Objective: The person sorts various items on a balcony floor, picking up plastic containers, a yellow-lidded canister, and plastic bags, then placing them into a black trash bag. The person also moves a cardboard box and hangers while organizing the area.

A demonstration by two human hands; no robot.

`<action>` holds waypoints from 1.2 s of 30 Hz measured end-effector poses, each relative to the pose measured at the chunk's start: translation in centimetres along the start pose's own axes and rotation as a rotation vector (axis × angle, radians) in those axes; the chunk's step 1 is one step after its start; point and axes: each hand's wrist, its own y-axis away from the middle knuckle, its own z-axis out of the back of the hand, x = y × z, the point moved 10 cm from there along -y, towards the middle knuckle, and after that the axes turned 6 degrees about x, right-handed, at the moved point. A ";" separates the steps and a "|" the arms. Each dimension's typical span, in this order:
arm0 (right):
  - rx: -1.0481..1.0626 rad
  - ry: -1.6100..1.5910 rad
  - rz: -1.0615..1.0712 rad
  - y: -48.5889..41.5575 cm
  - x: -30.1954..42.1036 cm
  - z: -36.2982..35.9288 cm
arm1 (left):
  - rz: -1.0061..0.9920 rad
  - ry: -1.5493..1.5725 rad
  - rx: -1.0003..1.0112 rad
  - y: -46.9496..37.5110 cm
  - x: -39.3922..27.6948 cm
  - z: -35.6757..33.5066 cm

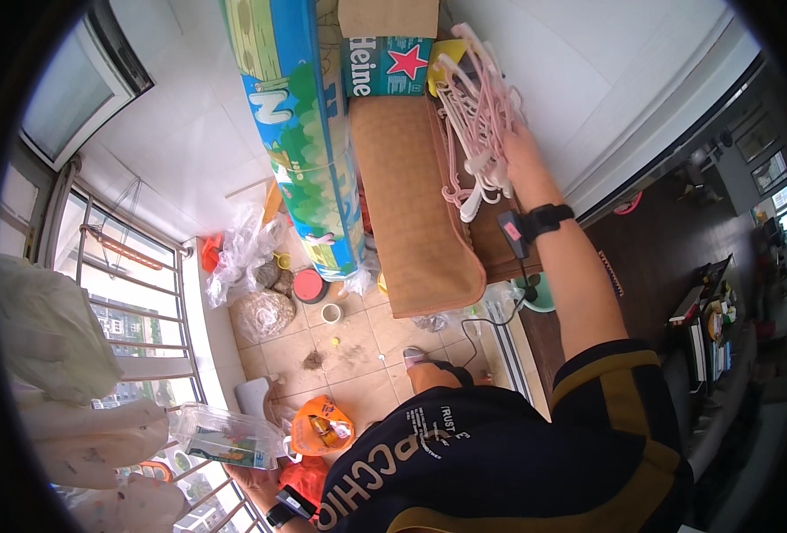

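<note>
My right hand (521, 150) grips a bundle of pink and white plastic clothes hangers (477, 113); its fingertips are partly hidden among them. The bundle lies over a brown woven mat's (413, 200) right edge, against the white wall. At the lower left, my left hand (255, 476) holds a clear plastic box (227, 436) from below, tilted, with a printed label on its side. An orange plastic bag (323, 426) with small packets inside is just right of the box. A red plastic bag (303, 476) shows beside my left wrist.
A rolled printed play mat (307, 153) stands beside a green Heineken carton (390, 66). A red-lidded jar (309, 286), a small cup (332, 314) and clear plastic bags (243, 253) are on the tiled floor. Clothes (54, 333) hang by the barred window. A door track (510, 346) runs along the right.
</note>
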 end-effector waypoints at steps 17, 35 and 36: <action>-0.240 1.184 -0.362 3.0 6.6 -2.3 | 0.096 0.111 0.012 0.6 0.4 0.1; -0.108 1.079 -0.201 1.9 3.1 -1.9 | 0.129 0.034 0.037 0.5 1.4 -3.5; -0.143 1.097 -0.105 1.7 4.1 -1.9 | 0.136 0.035 0.039 0.3 1.4 -3.4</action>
